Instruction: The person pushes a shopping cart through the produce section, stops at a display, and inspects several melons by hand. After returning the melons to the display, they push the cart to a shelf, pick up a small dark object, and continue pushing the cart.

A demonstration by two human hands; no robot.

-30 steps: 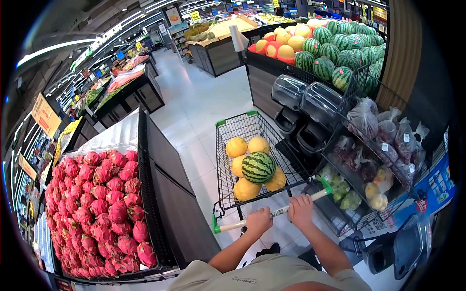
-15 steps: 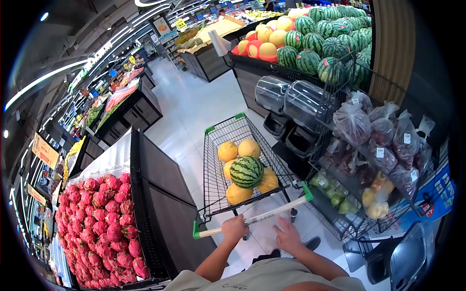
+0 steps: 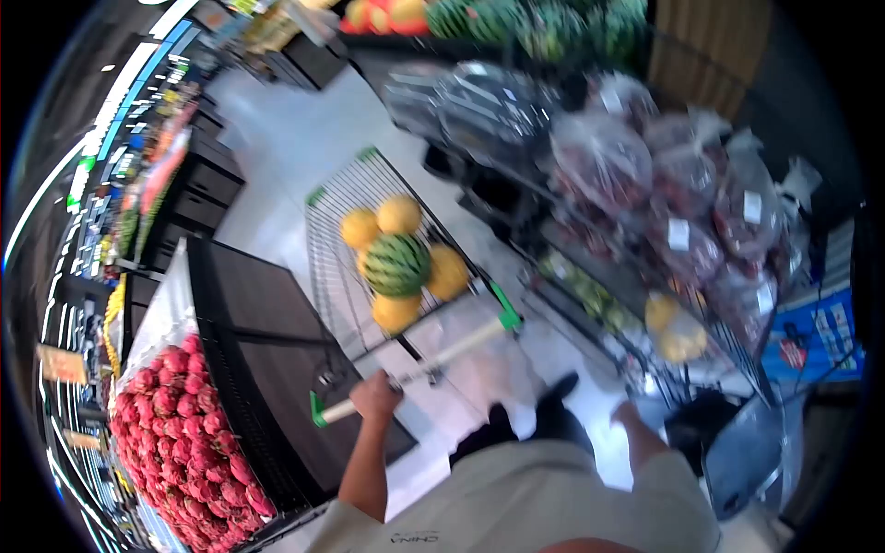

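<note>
My left hand (image 3: 376,396) is wrapped round the cart handle (image 3: 452,354), near its left end. Down at my right side is my right hand (image 3: 624,414), away from the handle and blurred, its fingers hard to make out. Beyond the handle, the wire shopping cart (image 3: 334,276) carries a striped watermelon (image 3: 395,264) that rests among several yellow melons (image 3: 399,215).
Close on the left stands a dark display bin of dragon fruit (image 3: 175,442). To the right, a rack holds bagged dark fruit (image 3: 604,161) and green produce (image 3: 590,293). Clear-lidded bins (image 3: 489,111) and a watermelon stand (image 3: 498,23) lie ahead. Pale floor (image 3: 277,129) runs forward.
My right hand has moved from beside the handle to my right side. The view has turned and tipped down, so the cart appears further left. My left hand keeps its hold.
</note>
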